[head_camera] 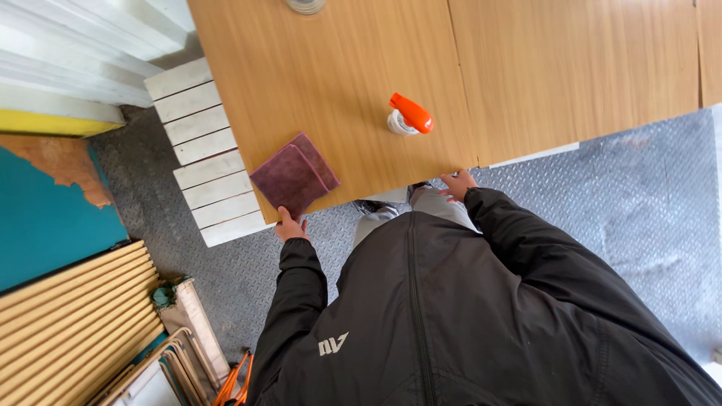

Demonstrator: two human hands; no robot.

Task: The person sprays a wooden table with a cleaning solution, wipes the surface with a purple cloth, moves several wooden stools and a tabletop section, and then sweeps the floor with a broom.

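A folded maroon cloth (295, 174) lies on the wooden table (526, 68) near its front left corner. My left hand (290, 225) pinches the cloth's near edge at the table's rim. My right hand (457, 184) rests flat on the table's front edge with its fingers spread and holds nothing. A white spray bottle with an orange head (407, 118) stands on the table between the two hands, a little farther in. Black jacket sleeves cover both arms.
A round clear object (304, 6) sits at the table's far edge. White slatted boards (199, 150) lie left of the table. Ribbed beige panels (68, 331) and folded frames (180, 361) lie on the grey checker-plate floor (632, 195) at lower left.
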